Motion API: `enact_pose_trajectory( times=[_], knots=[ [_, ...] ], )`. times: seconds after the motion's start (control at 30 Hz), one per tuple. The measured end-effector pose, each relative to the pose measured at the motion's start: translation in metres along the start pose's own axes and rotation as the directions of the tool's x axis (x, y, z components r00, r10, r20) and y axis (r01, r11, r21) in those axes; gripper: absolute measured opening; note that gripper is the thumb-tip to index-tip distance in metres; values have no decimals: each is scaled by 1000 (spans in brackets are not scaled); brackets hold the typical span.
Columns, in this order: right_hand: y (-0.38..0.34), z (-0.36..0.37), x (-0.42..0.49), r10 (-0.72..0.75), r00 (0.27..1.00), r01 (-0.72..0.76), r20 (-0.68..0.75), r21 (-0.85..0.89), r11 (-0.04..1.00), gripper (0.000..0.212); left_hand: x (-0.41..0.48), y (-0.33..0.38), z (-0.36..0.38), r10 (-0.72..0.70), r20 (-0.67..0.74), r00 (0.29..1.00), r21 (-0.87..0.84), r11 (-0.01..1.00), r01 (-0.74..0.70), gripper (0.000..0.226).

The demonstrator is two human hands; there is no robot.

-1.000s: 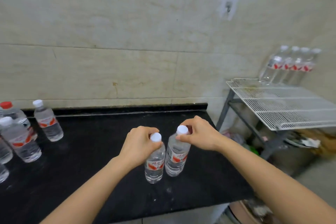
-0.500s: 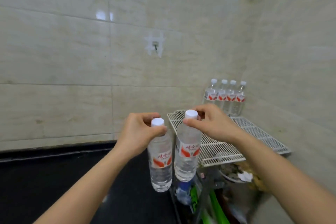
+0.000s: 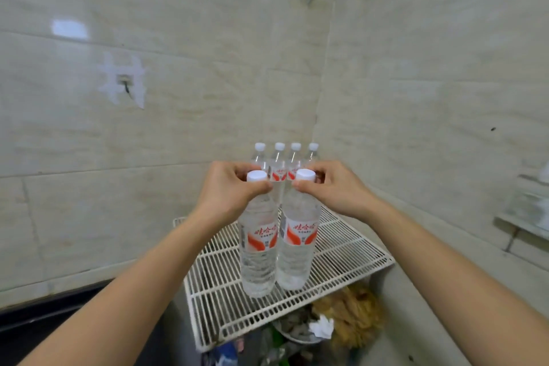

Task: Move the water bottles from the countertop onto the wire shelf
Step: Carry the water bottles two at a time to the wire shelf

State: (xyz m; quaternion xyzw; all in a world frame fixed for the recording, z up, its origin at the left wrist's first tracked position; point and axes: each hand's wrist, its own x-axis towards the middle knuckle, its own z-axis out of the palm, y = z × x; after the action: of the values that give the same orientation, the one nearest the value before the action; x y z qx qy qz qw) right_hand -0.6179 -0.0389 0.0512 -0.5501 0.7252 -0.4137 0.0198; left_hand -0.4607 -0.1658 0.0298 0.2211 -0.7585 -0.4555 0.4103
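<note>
Both forearms reach forward and converge above the wire shelf point(image 3: 341, 249), bare to the elbow. The left hand point(image 3: 230, 190) is curled over the neck of the left bottle point(image 3: 258, 246), fingers pinched just under its white cap. The right hand point(image 3: 335, 187) mirrors it, pinching the right bottle point(image 3: 297, 244) at the neck. The 2 hands are level, knuckles up, thumbs nearly touching.

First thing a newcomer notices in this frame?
Two clear water bottles held by their necks in mid-frame, one in the left hand, one in the right hand, hanging side by side over the white wire shelf. Behind them, a row of four bottles stands at the shelf's back, in the tiled corner.
</note>
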Motion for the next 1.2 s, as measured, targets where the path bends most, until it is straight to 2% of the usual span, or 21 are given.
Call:
enact_pose_trajectory(
  times=[0.13, 0.23, 0.47, 0.63, 0.7, 0.87, 0.97, 1.1, 1.2],
  knots=[
    [53, -20, 32, 37, 999, -37, -7, -53, 998, 29, 48, -23, 51, -6, 88, 996, -17, 1000, 7, 3],
    [88, -33, 59, 76, 997, -76, -5, -118, 990, 36, 86, -38, 86, -27, 124, 992, -6, 1000, 28, 5],
    [159, -54, 119, 131, 990, -138, -46, -183, 973, 37, 160, -59, 153, -24, 61, 998, 36, 999, 22, 4],
    [206, -54, 156, 144, 987, -152, -65, -146, 977, 29, 190, -74, 182, -13, -30, 999, 34, 999, 14, 19],
    [222, -54, 171, 142, 987, -152, -75, -140, 978, 29, 203, -80, 190, -41, -51, 998, 45, 998, 44, 12],
    [253, -52, 205, 140, 989, -144, -39, -150, 978, 29, 228, -89, 206, -88, -62, 994, 110, 989, 95, 13],
    [269, -45, 217, 122, 992, -124, -23, -170, 978, 32, 241, -94, 211, -90, -73, 993, 154, 983, 100, 5],
    [279, -38, 229, 94, 995, -99, -37, -151, 984, 35, 251, -97, 218, -84, -67, 994, 174, 980, 94, 15],
    [282, -38, 236, 81, 997, -78, 13, -153, 985, 34, 256, -98, 221, -76, -47, 996, 170, 982, 83, 12]
  ],
)
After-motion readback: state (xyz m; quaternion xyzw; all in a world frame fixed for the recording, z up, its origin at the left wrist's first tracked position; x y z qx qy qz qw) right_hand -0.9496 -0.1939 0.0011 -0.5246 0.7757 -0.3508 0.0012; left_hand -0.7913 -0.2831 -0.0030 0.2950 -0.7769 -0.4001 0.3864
